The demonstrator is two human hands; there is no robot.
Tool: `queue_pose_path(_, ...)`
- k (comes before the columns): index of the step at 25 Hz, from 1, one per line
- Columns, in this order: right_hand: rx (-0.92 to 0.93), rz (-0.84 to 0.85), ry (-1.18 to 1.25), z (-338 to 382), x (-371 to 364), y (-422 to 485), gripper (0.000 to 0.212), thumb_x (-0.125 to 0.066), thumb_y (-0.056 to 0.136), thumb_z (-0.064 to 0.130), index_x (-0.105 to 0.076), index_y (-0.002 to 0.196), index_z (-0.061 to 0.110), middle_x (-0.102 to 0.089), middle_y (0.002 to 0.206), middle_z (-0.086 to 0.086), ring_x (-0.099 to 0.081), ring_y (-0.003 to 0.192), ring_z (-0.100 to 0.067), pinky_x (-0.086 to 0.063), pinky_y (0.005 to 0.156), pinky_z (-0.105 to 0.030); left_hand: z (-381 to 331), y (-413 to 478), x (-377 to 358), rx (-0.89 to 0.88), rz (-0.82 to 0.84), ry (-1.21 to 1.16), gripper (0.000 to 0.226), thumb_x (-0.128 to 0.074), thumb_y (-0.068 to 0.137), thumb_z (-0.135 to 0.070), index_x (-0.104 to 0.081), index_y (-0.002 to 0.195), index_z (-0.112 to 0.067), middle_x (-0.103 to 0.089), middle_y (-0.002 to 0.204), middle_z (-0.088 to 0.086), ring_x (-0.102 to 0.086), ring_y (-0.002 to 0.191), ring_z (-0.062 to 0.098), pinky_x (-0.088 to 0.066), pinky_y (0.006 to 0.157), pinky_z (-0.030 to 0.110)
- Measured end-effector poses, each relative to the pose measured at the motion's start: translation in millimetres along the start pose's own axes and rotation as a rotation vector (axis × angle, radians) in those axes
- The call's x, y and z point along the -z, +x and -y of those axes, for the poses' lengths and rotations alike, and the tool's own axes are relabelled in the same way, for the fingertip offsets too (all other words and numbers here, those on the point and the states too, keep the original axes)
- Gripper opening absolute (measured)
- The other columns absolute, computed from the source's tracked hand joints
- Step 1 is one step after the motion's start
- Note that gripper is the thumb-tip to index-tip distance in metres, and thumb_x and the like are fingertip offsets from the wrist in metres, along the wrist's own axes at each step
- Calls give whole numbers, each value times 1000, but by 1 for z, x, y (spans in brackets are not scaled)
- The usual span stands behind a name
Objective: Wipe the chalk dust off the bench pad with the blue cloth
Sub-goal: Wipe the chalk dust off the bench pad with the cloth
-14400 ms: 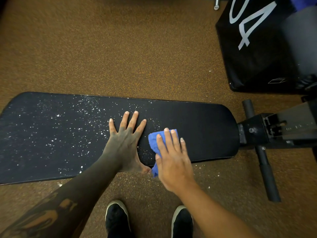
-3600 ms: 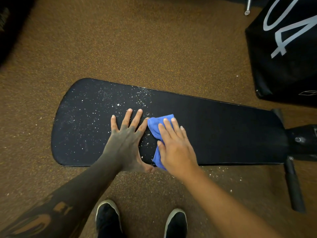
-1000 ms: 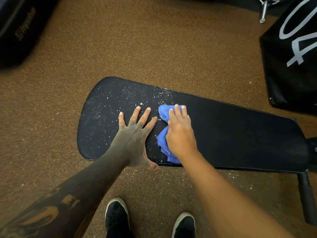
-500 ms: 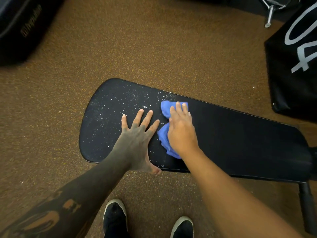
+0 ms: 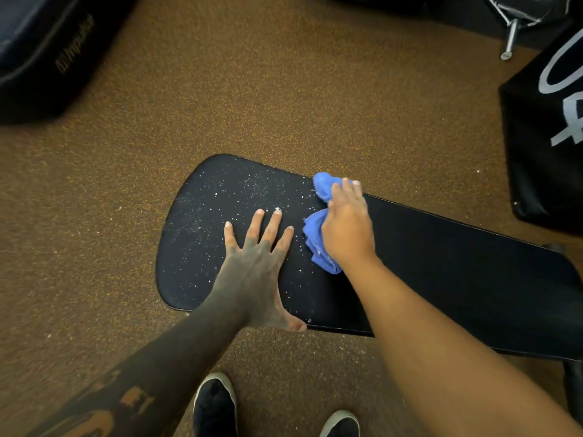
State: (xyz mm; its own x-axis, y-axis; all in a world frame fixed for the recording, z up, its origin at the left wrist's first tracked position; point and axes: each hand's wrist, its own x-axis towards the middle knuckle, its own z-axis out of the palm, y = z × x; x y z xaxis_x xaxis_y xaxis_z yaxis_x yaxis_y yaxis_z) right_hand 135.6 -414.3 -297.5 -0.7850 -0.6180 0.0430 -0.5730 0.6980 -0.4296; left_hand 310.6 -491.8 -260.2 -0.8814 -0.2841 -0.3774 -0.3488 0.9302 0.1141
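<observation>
A long black bench pad [image 5: 441, 266] runs across the head view from the centre to the right edge. White chalk dust [image 5: 227, 200] speckles its rounded left end; the stretch right of my hands looks plain black. My left hand [image 5: 255, 266] lies flat on the pad with fingers spread, thumb over the near edge. My right hand [image 5: 347, 228] presses a crumpled blue cloth [image 5: 315, 244] onto the pad with straight fingers reaching the far edge, where a fold of the cloth bunches up. Most of the cloth is hidden under the palm.
Speckled brown rubber floor [image 5: 252, 89] surrounds the bench. A black box with white numerals [image 5: 549, 121] stands at the right, a dark padded item [image 5: 47, 45] at the top left, a metal leg [image 5: 509, 39] at the top right. My two shoes [image 5: 214, 408] stand below the pad.
My right hand has pushed the cloth away from me to the pad's far edge. The left hand stays flat in place. The view has drifted left along the bench.
</observation>
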Motion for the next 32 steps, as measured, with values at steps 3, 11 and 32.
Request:
queue_pose_path(3, 31, 29, -3, 16, -3, 6, 34, -45, 88, -6, -54, 121, -5, -46, 140, -23, -30, 138, -40, -28, 111, -52, 0, -1, -1, 11, -4, -8, 160, -43, 31, -105, 12, 154, -17, 24, 163, 7, 24, 149, 32, -1, 113, 73)
queue_pose_path(11, 251, 64, 49, 13, 2, 3, 32, -48, 89, -8, -56, 119, -9, -52, 134, -26, -35, 135, -43, -29, 112, -53, 1, -5, -2, 45, 11, -13, 161, -36, 31, -108, 16, 153, -16, 26, 162, 8, 27, 148, 34, 0, 112, 74)
queue_pose_path(32, 267, 145, -18, 24, -6, -4, 49, -44, 86, -12, -47, 134, -3, -40, 147, -21, -25, 142, -37, -29, 112, -52, 0, -14, -3, 76, 4, -48, 158, -39, 37, -106, 13, 154, -14, 25, 163, 8, 27, 148, 33, 6, 113, 73)
